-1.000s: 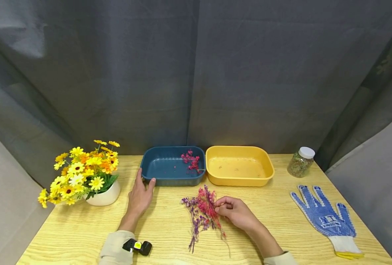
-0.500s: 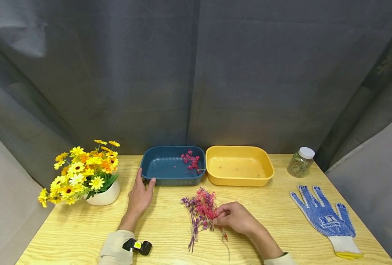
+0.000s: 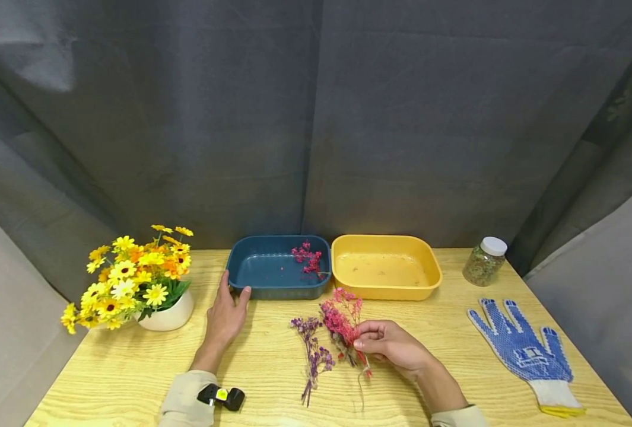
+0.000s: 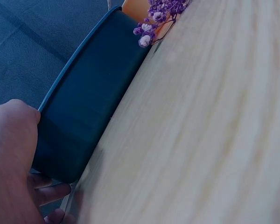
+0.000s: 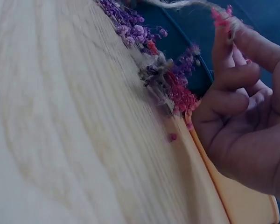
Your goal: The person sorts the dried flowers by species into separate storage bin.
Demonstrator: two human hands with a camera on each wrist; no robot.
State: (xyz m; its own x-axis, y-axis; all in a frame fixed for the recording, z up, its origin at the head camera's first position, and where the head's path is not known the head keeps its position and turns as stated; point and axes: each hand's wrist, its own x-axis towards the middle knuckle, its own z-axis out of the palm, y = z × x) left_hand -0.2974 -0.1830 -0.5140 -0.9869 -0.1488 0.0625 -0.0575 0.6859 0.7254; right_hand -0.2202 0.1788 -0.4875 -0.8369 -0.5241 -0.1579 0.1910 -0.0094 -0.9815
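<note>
My left hand [image 3: 227, 317] holds the near left corner of a blue tray [image 3: 278, 293], thumb at the front wall and fingers along the side. A pink dried flower sprig [image 3: 307, 261] lies inside that tray's right end. My right hand [image 3: 396, 347] pinches a pink dried flower sprig [image 3: 352, 303] by its thin stem, between thumb and index finger, as the right wrist view shows. Beside and partly beneath it lie more pink and purple dried flowers [image 3: 336, 320]. A separate purple dried flower sprig [image 3: 316, 359] lies on the table to their left.
A yellow tray [image 3: 385, 292] with small bits in it adjoins the blue one. A lidded jar [image 3: 485, 261] and a blue dotted glove [image 3: 532, 350] are at the right. On the left stands a white pot [image 3: 168, 314] of yellow artificial flowers [image 3: 134, 276]. Grey curtains hang behind.
My right hand has moved slightly right, drawing the pink flowers away from the purple sprig, which now lies apart. The left hand and both trays have stayed put.
</note>
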